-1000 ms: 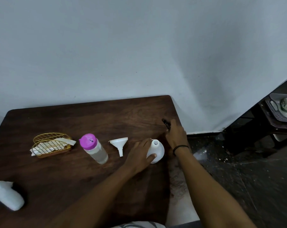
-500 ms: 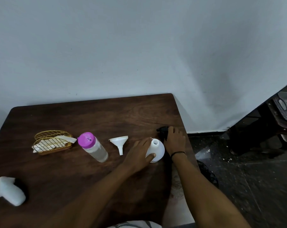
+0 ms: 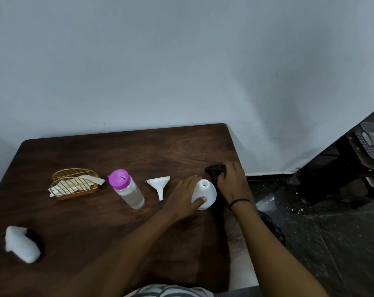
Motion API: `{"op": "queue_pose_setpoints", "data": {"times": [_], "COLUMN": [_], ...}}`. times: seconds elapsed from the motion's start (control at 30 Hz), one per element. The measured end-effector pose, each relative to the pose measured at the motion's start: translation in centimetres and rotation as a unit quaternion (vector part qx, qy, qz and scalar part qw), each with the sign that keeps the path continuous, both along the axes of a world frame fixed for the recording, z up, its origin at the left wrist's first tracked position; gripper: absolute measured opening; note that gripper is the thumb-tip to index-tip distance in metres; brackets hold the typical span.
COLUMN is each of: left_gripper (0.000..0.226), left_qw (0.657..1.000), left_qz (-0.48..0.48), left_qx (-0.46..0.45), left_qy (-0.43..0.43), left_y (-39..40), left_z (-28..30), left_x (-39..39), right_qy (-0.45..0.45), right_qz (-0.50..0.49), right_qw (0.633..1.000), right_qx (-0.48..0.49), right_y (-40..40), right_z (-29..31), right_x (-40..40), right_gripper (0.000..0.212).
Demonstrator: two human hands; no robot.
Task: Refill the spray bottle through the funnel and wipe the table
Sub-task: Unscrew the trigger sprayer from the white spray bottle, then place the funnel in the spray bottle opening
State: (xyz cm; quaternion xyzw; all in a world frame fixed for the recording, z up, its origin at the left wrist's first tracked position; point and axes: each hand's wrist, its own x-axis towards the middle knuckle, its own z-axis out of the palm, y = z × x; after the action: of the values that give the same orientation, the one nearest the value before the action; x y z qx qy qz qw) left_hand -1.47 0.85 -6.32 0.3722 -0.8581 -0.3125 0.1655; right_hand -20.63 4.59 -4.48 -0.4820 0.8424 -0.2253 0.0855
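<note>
- The left hand point(image 3: 185, 197) wraps the white spray bottle point(image 3: 205, 195) from its left side: the thumb presses the near wall low down, and the other fingers curve round the far side, so it is gripping the body.
- The bottle stands upright near the right edge of the dark wooden table point(image 3: 100, 243), its neck open and bare.
- The right hand point(image 3: 230, 182) lies just right of the bottle, palm down, fingers bent over the black spray head point(image 3: 215, 171), which rests on the table just behind the bottle. Whether the fingers truly clamp it or only rest on it cannot be told.
- A black band circles the right wrist; both forearms reach in from the near edge.
- The white funnel point(image 3: 159, 185) lies on its side just left of the bottle, spout toward the viewer.
- Further left stands a clear bottle with a purple cap point(image 3: 126, 189), tilted in the wide-angle view, then a gold wire basket point(image 3: 74, 183) holding white paper.
- A white cloth point(image 3: 22, 244) lies well left of the bottle, by the near corner.
- No readable writing shows.
</note>
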Motion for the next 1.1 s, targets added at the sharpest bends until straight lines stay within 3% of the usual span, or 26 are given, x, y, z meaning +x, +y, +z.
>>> {"op": "queue_pose_setpoints", "data": {"times": [0.17,0.3,0.4,0.53,0.63,0.77,0.97,1.1], "left_gripper": [0.055,0.04,0.046,0.064,0.074,0.081,0.086,0.085], "left_qw": [0.994,0.971,0.962,0.947,0.935,0.926,0.903,0.858], "left_qz": [0.092,0.215,0.249,0.284,0.315,0.314,0.316,0.355], "left_qx": [0.026,0.015,0.024,0.094,0.148,0.207,0.279,0.333], "left_qy": [0.047,0.103,0.112,0.116,0.065,0.019,0.079,0.165], "left_y": [0.0,0.4,0.9,1.0,0.1,-0.6,-1.7,-2.4], "left_z": [0.4,0.9,1.1,1.2,1.2,0.6,-0.5,0.3], "left_x": [2.4,4.3,5.2,5.4,5.4,5.4,5.9,5.5], "right_qy": [-0.09,-0.155,-0.215,-0.304,-0.307,-0.302,-0.283,-0.307], "right_qz": [0.015,0.085,0.108,0.078,0.048,0.044,0.077,0.05], "right_qw": [0.969,0.947,0.943,0.947,0.95,0.951,0.947,0.944], "right_qx": [-0.228,-0.27,-0.232,-0.073,0.014,0.057,0.133,0.109], "right_y": [0.3,0.0,-1.0,-2.8,-3.9,-4.8,-5.7,-5.7], "right_z": [4.3,6.0,5.4,2.6,0.7,-0.5,-0.9,-0.7], "right_x": [4.7,9.9,13.4,15.6,16.2,16.3,16.0,15.8], "right_gripper": [0.021,0.021,0.024,0.031,0.038,0.046,0.043,0.037]}}
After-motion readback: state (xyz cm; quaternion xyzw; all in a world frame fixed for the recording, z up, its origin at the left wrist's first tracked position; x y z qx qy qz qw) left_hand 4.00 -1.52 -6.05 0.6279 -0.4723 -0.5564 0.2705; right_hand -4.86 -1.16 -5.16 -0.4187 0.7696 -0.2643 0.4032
